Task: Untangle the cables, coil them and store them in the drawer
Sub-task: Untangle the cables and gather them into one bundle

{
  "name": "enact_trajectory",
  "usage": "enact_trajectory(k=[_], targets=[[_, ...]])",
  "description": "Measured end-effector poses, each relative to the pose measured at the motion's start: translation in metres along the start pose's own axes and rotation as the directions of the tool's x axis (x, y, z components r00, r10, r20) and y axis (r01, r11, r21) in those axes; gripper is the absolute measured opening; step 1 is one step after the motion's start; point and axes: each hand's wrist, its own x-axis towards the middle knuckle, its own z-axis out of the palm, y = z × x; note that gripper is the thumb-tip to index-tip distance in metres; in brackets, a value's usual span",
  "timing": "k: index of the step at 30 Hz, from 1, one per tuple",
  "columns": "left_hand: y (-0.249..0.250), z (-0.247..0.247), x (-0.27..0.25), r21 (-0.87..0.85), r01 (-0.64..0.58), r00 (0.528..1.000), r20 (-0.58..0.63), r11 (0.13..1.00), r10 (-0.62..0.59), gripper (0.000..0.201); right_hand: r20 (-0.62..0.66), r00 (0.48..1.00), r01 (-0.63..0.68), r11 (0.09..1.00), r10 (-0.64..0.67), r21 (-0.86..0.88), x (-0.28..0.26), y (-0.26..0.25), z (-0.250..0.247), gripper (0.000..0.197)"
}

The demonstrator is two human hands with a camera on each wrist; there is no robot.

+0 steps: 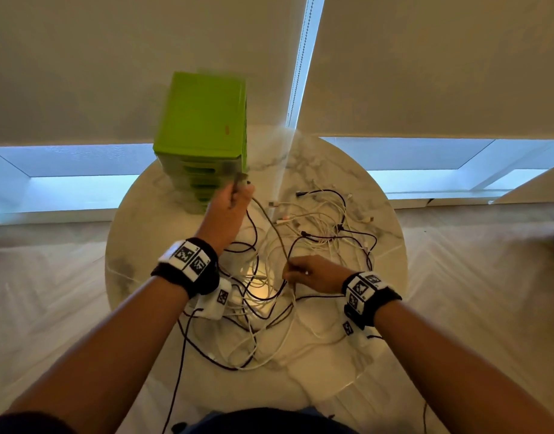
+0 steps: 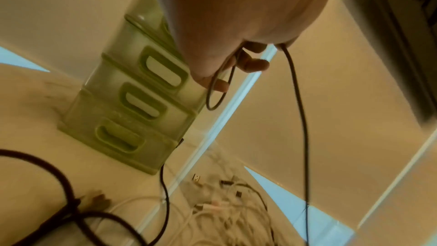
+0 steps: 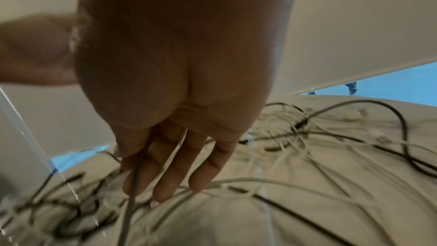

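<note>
A tangle of black and white cables (image 1: pixel 325 227) (image 3: pixel 295 130) lies spread over the round marble table (image 1: pixel 138 230). My left hand (image 1: pixel 233 198) (image 2: pixel 236 59) is raised in front of the green drawer unit (image 1: pixel 203 120) (image 2: pixel 132 111). Its fingers are curled round the end of a brownish cable (image 1: pixel 275 233) (image 2: pixel 300 109), with a small loop hanging below them. That cable runs down to my right hand (image 1: pixel 300 272) (image 3: pixel 170 166), low over the pile. There the cable (image 3: pixel 133 194) is held between nearly straight fingers. All drawers I can see are closed.
The drawer unit stands at the table's back left, close behind my left hand. A black cable (image 1: pixel 175 371) hangs off the front edge toward my lap. Roller blinds and a bead chain (image 1: pixel 303 57) hang behind the table, with pale floor around it.
</note>
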Motion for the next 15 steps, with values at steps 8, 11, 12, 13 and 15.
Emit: enact_trajectory(k=[8,11,12,13,15], targets=[[0.000,-0.031,0.007,0.038,0.001,0.988,0.154,0.999,-0.007,0.005,-0.179,0.984,-0.011,1.000,0.009,-0.013,-0.003,0.014,0.002,0.024],[-0.019,-0.012,0.000,0.309,-0.051,0.930,0.361,0.950,-0.068,0.016,-0.301,0.952,0.047,0.999,-0.050,-0.018,0.000,-0.005,-0.014,0.025],[-0.024,-0.005,-0.004,0.347,-0.075,0.927,0.369,0.935,-0.062,0.017,-0.318,0.945,0.075,0.997,-0.078,-0.022,0.001,-0.011,-0.018,0.025],[-0.028,0.003,-0.007,0.364,-0.092,0.932,0.360,0.927,-0.049,0.019,-0.330,0.938,0.105,0.994,-0.108,-0.028,0.001,-0.016,-0.022,0.025],[-0.033,0.014,-0.011,0.373,-0.089,0.931,0.362,0.924,-0.056,0.025,-0.339,0.926,0.159,0.986,-0.166,-0.047,0.000,-0.023,-0.027,0.025]])
